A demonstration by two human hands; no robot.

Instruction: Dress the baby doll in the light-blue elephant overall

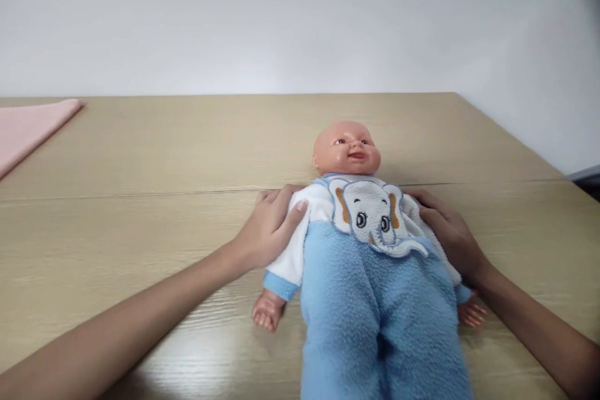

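A baby doll [365, 287] in a blue and white fleece outfit with an elephant face on the chest lies on its back, head toward the far side. My left hand [272, 225] is closed around the doll's upper arm on the left, thumb on the white sleeve and fingers partly hidden behind it. On the other side my right hand [450, 234] grips the doll's other sleeve near the shoulder, its fingertips tucked behind the cloth. Both of the doll's small hands stick out below the blue cuffs. The doll's feet are cut off by the bottom edge.
The light wooden table [140, 144] has a seam running across it. A folded pink cloth [32, 128] lies at the far left. Behind the table rises a plain white wall [234, 19]. A dark object [590, 181] shows past the table's right edge.
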